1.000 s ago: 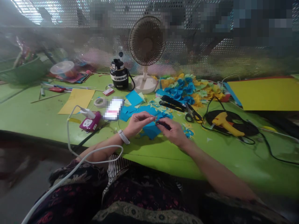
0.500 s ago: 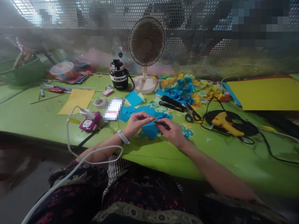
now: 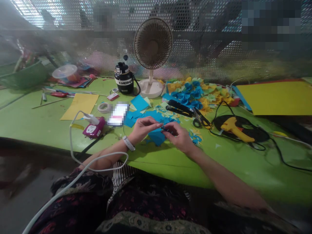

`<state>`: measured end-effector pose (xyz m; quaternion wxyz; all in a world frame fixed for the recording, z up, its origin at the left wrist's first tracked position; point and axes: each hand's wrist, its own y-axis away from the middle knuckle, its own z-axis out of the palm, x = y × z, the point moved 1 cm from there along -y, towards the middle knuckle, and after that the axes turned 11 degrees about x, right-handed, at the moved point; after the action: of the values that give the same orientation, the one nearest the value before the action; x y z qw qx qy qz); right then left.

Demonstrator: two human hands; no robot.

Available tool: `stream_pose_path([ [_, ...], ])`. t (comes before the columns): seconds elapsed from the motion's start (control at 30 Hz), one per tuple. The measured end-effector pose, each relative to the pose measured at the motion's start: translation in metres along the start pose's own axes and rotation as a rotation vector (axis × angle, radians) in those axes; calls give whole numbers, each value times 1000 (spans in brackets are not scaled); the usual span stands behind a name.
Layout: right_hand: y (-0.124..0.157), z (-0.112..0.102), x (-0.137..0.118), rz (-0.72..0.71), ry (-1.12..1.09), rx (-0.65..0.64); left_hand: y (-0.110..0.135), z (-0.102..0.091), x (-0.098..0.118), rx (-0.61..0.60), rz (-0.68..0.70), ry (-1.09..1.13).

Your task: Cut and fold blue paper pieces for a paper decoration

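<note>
My left hand (image 3: 144,129), with a white watch strap on its wrist, is closed in a pinch over blue paper. Opposite it, my right hand (image 3: 179,136) also has thumb and fingers drawn together. The fingertips of both nearly meet around a small dark bluish bit, too small to make out. Beneath them lie blue paper pieces (image 3: 157,138). Small blue and yellow scraps (image 3: 195,137) sit beside my right wrist. Beyond the hands rest a black stapler (image 3: 180,109) and scissors (image 3: 201,118).
Folded blue and yellow paper pieces (image 3: 190,92) are heaped before a fan (image 3: 151,87). A yellow glue gun (image 3: 235,130) lies at right on a black round plate. At left are a phone (image 3: 118,114), a purple power adapter (image 3: 94,130) and a white cable (image 3: 97,159).
My right hand's fingers have shifted slightly around the small bit at the fingertips. My left hand stays almost in place.
</note>
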<state>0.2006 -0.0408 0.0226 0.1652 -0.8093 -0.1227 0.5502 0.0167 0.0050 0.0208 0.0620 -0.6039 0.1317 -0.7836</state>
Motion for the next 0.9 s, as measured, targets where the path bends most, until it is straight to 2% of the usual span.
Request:
stream_pose_path([
  [0.23,-2,-2,0,9,-63,-61,0,-2,1,-21,68,-19],
  [0.43,-1,-1,0,1,-46,-92,-1,-2,1,-40,52,-37],
  [0.6,1,1,-1,-59,44,-29,1,-2,-1,-15,61,-60],
  [0.9,-2,-1,1,-109,80,-41,0,-4,-2,-23,162,-139],
])
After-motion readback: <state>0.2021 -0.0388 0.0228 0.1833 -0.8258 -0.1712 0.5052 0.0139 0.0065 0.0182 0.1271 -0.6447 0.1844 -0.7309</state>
